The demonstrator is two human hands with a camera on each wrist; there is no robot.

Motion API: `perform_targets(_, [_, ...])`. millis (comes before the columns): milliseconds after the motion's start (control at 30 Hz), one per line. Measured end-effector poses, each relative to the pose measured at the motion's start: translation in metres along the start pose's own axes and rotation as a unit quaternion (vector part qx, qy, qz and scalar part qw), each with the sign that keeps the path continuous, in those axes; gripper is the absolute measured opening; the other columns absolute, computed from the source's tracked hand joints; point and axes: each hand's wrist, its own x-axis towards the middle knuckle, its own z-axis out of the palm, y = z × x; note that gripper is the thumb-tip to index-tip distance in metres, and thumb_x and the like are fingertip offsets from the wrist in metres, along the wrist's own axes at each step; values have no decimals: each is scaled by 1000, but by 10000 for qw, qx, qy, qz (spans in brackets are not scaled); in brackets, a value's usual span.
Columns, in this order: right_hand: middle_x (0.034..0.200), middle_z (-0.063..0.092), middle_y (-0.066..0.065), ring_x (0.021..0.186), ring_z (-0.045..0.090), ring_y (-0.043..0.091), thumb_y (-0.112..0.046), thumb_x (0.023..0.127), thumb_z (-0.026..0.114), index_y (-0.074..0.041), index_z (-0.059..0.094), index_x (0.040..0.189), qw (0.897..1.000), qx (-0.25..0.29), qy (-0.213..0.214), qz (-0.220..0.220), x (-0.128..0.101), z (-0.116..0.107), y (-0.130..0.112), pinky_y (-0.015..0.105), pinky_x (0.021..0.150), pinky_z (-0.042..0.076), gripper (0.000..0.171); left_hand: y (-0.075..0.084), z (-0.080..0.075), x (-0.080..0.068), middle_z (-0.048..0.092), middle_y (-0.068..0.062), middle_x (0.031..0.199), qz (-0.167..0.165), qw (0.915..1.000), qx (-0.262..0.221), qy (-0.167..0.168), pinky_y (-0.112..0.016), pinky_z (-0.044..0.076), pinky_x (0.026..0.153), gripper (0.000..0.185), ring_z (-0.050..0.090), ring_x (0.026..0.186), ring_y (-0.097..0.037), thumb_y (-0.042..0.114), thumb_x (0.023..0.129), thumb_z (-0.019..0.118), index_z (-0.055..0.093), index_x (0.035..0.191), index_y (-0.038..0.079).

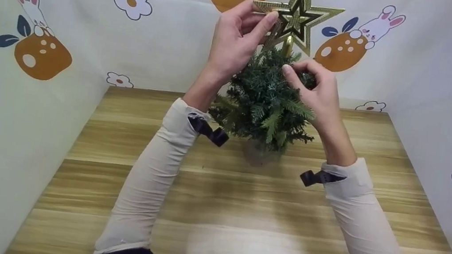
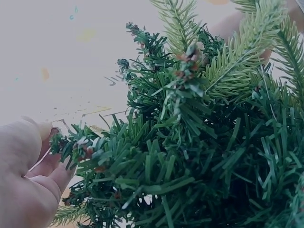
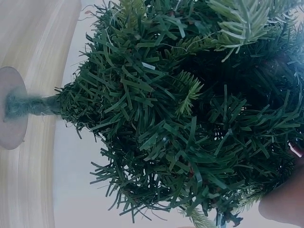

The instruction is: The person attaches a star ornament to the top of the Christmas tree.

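A small artificial Christmas tree (image 1: 263,99) stands upright on the wooden table, with a gold star topper (image 1: 297,17) at its tip. My left hand (image 1: 235,41) pinches the star's left side between thumb and fingers. At the upper right of the tree, my right hand (image 1: 320,89) grips the greenery near the top with curled thumb and fingers. Dense needles (image 2: 156,156) hide part of the left fingers in the left wrist view. Only a blurred bit of the right hand (image 3: 287,202) shows in the right wrist view; foliage covers its fingertips.
The tree's round base (image 3: 12,128) rests on the wood-grain table (image 1: 140,132). Pale cloth walls (image 1: 167,37) printed with flowers, rabbits and orange fruit enclose the back and both sides. Black wrist cameras (image 1: 211,133) are strapped over both sleeves.
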Motion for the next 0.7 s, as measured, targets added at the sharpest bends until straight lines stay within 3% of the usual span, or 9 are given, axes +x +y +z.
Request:
perform_targets(267, [93, 70, 8, 81, 60, 14, -18, 94, 72, 2, 72, 99, 9997, -234, 10, -9, -2, 0, -5, 22, 70, 51, 21, 5, 4, 1, 77, -13, 101, 83, 9997, 224, 87, -26, 58, 93, 12, 74, 97, -15, 10, 96, 67, 66, 103, 0])
perform_targets(533, [92, 68, 8, 81, 58, 15, -21, 95, 71, 0, 72, 99, 9992, -392, 47, -66, -3, 0, -7, 24, 72, 49, 22, -3, 0, 2, 78, -12, 97, -107, 9999, 88, -22, -31, 58, 79, 11, 73, 87, -22, 10, 97, 66, 64, 103, 1])
perform_targets(700, [94, 68, 7, 83, 59, 15, -24, 95, 71, -1, 73, 100, 9988, -487, 54, 9, -2, 2, -7, 23, 72, 51, 24, -6, -2, 1, 77, -13, 98, -120, 9999, -21, -15, -32, 58, 79, 12, 73, 89, -22, 9, 96, 66, 64, 105, 0])
